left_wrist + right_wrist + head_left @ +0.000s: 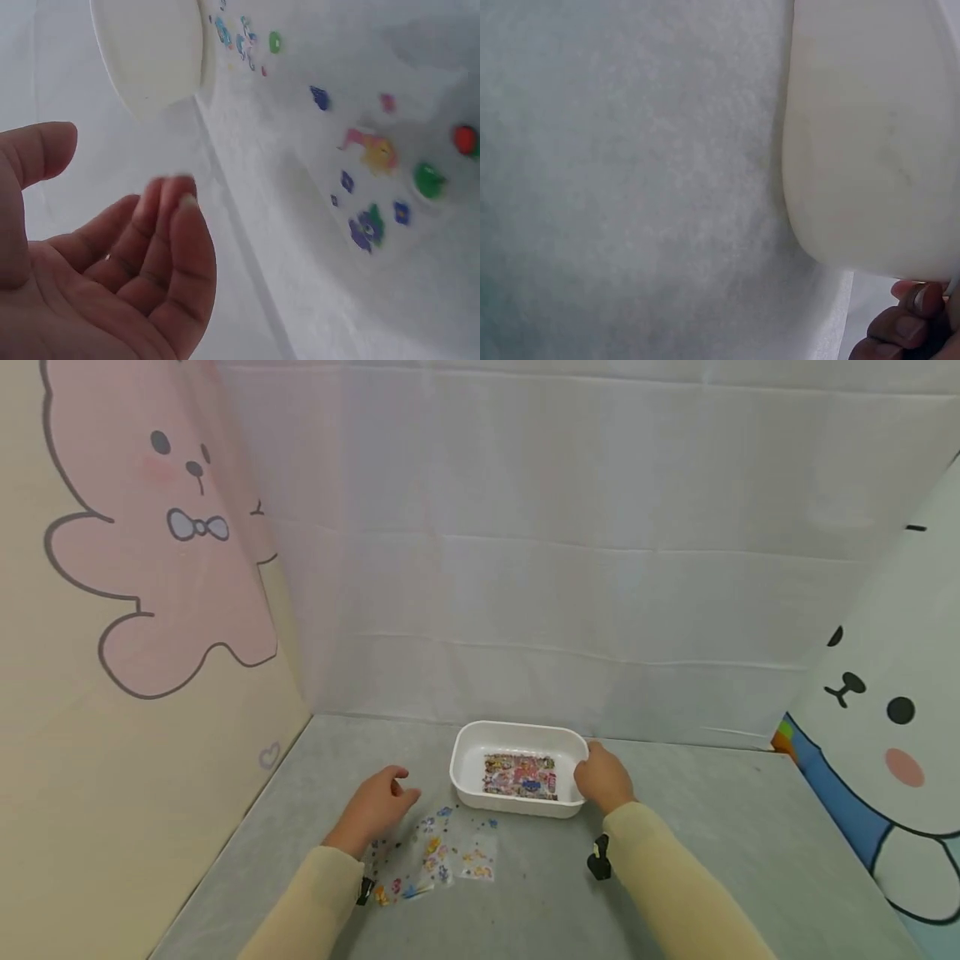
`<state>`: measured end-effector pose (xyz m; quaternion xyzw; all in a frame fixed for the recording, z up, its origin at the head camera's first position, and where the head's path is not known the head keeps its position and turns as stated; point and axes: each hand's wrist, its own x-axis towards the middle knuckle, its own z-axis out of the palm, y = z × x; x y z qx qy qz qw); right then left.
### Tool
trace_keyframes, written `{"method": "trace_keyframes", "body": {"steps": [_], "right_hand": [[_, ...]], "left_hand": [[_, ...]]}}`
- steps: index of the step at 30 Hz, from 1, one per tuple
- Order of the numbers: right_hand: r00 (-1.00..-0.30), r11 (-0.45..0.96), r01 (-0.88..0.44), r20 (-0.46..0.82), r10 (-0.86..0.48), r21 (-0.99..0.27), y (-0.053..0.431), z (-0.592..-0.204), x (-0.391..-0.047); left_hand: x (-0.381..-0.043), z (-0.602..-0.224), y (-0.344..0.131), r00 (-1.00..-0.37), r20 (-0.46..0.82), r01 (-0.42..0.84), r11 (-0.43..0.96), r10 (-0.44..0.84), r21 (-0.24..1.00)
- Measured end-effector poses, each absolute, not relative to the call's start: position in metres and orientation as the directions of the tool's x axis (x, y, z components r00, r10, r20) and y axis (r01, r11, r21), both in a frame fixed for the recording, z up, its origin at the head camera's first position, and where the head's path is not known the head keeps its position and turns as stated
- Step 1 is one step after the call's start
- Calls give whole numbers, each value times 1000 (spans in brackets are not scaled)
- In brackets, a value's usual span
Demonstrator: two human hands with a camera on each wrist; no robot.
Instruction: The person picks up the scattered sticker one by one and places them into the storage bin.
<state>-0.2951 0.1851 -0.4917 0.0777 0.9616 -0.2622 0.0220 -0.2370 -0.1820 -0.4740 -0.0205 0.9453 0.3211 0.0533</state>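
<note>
A white plastic basin [495,804] stands on the table near the back wall. Inside it lies a flat packet or sheet [520,775] printed with small colourful pictures. My right hand [604,777] grips the basin's right end, its fingers curled at the rim in the right wrist view. To the left, my left hand [375,810] hovers over the table with loosely bent fingers, holding nothing. Clear sticker sheets [435,853] with bright little figures lie below and beside it. In the left wrist view, the stickers [375,154] are to the right of the fingers.
A grey cloth covers the table [540,893]. Behind it hangs a white curtain [562,568]. Side panels carry a pink bear [187,577] on the left and a white cartoon animal [877,752] on the right. A black wrist device [599,858] hangs under the right sleeve.
</note>
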Motion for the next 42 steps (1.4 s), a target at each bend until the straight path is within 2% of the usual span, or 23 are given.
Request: {"method": "trace_keyframes", "body": {"steps": [8, 14, 21, 31, 42], "right_hand": [[-985, 832, 175, -99, 144, -527, 186, -491, -296], [-986, 833, 169, -91, 142, -528, 187, -491, -295], [-985, 825, 170, -74, 154, -539, 188, -495, -294], [-979, 810, 202, -109, 170, -551, 184, -499, -296], [-981, 809, 192, -90, 171, -556, 183, -499, -297]], "left_hand": [[-209, -476, -188, -1000, -26, -13, 910, -2, 414], [-189, -483, -188, -998, -53, 9, 961, 24, 275], [-177, -487, -187, -990, -114, -108, 963, -82, 245], [-182, -500, -183, -958, -233, -216, 953, -165, 213], [-187, -511, -183, -967, -211, -180, 968, -142, 173]]}}
